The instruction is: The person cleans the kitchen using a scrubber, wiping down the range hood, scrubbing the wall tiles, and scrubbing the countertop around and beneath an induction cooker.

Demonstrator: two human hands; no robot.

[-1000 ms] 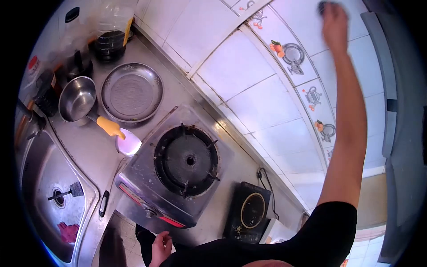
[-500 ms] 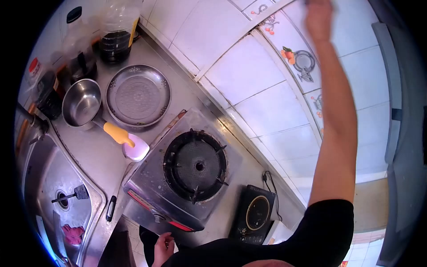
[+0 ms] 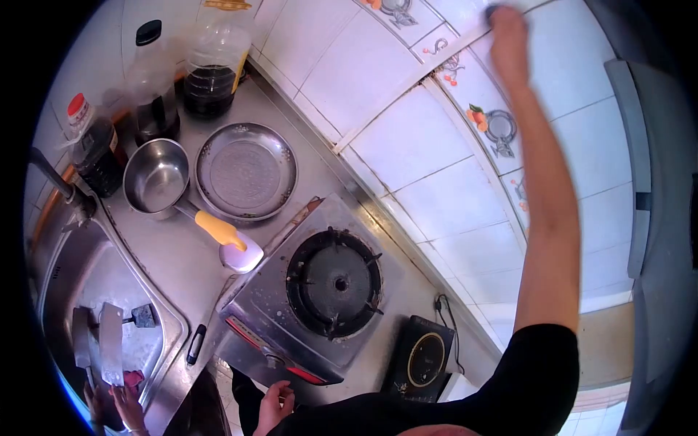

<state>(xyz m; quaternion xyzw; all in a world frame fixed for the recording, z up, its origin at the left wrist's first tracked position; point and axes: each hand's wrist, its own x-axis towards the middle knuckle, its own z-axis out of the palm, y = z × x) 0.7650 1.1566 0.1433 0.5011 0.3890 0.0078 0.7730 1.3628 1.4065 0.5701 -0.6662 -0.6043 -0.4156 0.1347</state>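
My right hand (image 3: 511,54), blurred, is raised against the white tiled wall (image 3: 432,134) at the top, its fingers closed on a small dark object (image 3: 494,11). What the object is cannot be made out. The bare forearm reaches up from a black sleeve. Low in the view, my left hand (image 3: 276,407) is just in front of the gas stove (image 3: 269,305), fingers curled in; whether they hold anything is hidden.
Another person's hands (image 3: 127,408) are at the sink (image 3: 166,312) near two broad blades (image 3: 111,341). On the counter are a saucepan (image 3: 156,178), round pan (image 3: 247,173), yellow-handled scoop (image 3: 222,230), bottles (image 3: 155,102) and induction cooker (image 3: 419,360). A grey hood (image 3: 636,167) stands right.
My right hand has moved left and upward across the tiles. The view has shifted, so the counter sits farther right and lower. Another person's hands and the blades have appeared at the sink.
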